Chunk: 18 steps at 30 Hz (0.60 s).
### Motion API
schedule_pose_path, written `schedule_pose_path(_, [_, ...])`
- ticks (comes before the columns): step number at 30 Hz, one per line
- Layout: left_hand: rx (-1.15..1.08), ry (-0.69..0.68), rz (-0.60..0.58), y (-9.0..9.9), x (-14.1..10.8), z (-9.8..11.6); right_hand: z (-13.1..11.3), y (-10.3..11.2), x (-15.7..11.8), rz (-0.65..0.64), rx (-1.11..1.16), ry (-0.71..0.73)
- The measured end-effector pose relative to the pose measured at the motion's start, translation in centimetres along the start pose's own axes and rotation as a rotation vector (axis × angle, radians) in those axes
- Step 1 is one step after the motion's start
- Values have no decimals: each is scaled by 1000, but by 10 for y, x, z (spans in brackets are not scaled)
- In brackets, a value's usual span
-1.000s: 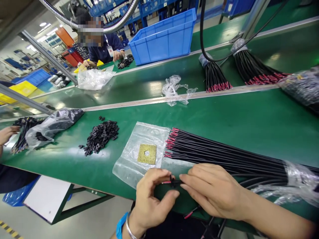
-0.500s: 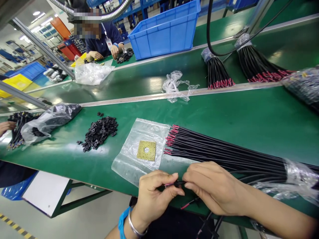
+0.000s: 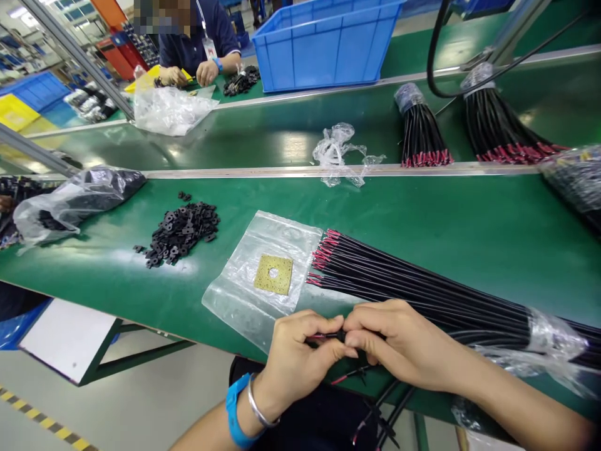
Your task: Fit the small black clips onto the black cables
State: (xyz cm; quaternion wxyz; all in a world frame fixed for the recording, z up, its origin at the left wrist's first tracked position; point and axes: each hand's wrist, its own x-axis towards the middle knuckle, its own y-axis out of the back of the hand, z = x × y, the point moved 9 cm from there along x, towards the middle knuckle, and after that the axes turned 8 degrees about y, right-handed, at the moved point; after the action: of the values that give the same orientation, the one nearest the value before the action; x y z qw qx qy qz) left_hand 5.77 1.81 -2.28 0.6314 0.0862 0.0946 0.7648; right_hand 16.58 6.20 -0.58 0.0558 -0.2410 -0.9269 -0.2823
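My left hand [image 3: 300,357] pinches a black cable end with red wires, close to a small black part between the fingertips. From the right, my right hand [image 3: 399,341] closes on the same cable, its fingertips touching those of my left hand. Behind the hands lies a bundle of black cables [image 3: 422,282] with red wire ends pointing left. A yellow square sponge [image 3: 273,274] with a round hole rests on a flat clear plastic bag [image 3: 237,294]. The pile of small black parts [image 3: 183,232] is farther left.
Across the rail stand a blue bin [image 3: 326,50], crumpled plastic [image 3: 340,153] and two cable bundles [image 3: 422,134]. A filled plastic bag [image 3: 84,200] lies at left. A person [image 3: 200,47] works at the far side. More cables [image 3: 385,413] hang below my hands.
The view has shifted, so the far bench sits higher in the picture. My hands have come closer together, fingertips now meeting around the black part on the cable.
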Motion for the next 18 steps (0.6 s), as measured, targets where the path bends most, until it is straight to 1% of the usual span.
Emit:
schedule_pose_path(5, [-8, 33, -40, -3, -1, -4, 15, -5, -2, -37, 191, -233])
schedule_pose_path(8, [3, 25, -41, -3, -2, -5, 23, -9, -5, -53, 287, -309])
schedule_pose_path(10, [18, 31, -59, -2, -3, -7, 23, -9, -5, -68, 292, -292])
schedule_pose_path(14, [48, 118, -172, 1, -7, -17, 18, -4, -1, -91, 171, -200])
schedule_pose_path(16, [41, 146, -162, 8, -10, -21, 16, -4, 1, -112, 149, -185])
schedule_pose_path(18, [25, 129, -126, 14, -12, -21, 16, -4, 1, -124, 138, -180])
